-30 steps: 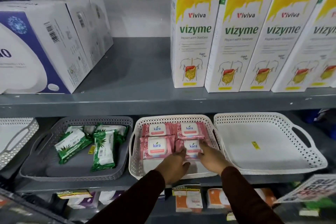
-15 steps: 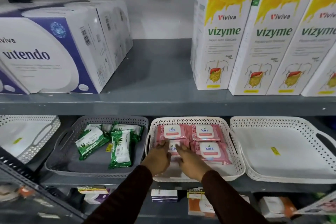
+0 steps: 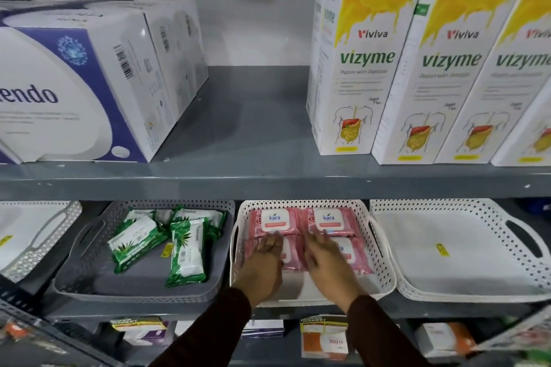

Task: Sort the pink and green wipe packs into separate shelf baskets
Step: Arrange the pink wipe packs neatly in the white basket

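Several pink wipe packs lie flat in the white perforated basket at the middle of the lower shelf. My left hand rests palm down on the front left pink pack, fingers spread. My right hand lies flat over the front right pink pack, fingers apart too. Neither hand grips a pack. Several green wipe packs lie loosely in the grey basket just to the left.
A white basket stands to the right of the pink one, and part of another white basket at the far left. The grey shelf board above carries white-and-blue boxes and tall yellow-and-white boxes. More goods sit on the shelf below.
My hands moved from the front right pink pack to the front left one, then spread apart over both front packs. The view has drifted left and closer.
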`<state>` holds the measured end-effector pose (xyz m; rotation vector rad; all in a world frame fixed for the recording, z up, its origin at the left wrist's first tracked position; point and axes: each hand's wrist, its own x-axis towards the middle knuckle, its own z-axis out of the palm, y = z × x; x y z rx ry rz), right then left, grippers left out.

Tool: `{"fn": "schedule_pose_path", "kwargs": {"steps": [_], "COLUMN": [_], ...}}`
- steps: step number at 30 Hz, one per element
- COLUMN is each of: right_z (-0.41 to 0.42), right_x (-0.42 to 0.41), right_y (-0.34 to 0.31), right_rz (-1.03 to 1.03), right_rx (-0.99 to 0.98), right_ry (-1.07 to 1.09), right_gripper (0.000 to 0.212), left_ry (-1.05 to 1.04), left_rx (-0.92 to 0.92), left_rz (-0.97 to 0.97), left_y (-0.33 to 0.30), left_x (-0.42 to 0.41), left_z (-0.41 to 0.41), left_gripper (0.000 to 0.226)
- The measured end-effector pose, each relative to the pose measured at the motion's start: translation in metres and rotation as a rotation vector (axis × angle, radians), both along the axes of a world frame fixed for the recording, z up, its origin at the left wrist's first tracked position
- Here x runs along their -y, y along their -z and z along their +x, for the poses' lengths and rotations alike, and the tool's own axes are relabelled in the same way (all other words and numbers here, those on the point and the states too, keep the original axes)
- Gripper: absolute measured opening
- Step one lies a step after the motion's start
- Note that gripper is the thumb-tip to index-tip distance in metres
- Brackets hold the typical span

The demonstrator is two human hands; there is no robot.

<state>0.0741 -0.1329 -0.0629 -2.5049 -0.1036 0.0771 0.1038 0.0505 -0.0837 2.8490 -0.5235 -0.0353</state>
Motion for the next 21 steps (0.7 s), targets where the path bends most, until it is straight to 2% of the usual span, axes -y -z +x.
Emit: {"fn": "schedule_pose_path", "kwargs": {"steps": [2,3,6,12,16,21], "right_z": [0.001,0.002,0.005,0.009,0.011,0.048], "right_x": [0.035,0.049,0.063,0.061,0.059,0.048], "right_y": [0.005,0.007,0.011,0.016,0.011,-0.016], "right_rz": [-0.201,-0.203,-0.008,0.052,-0.189,-0.297], "right_rx": [0.030,-0.012,-0.105,-0.114,-0.109,0.065], "right_ry": [0.061,0.057,-0.001,-0.031,-0.057,0.038], "right_gripper": [0.058,0.058,0.057,0.057,0.049,0.056], "left_ry": [0.008,0.006,0.036,0.058,0.078,-0.030], "left_rx": [-0.016,-0.040,-0.093,-0.119,-0.114,0.105], "left_rz": [-0.005,-0.018,-0.156,-0.183,-0.191,0.061], "left_y": [-0.004,-0.007,-0.012,-0.010,-0.011,-0.020], "left_x": [0.011,0.015,0.019,0.021,0.022,0.031], "left_z": [-0.002,-0.001,0.004,0.004,0.003,0.032], "left_gripper": [0.059,0.057,0.055,0.059,0.054,0.056]}}
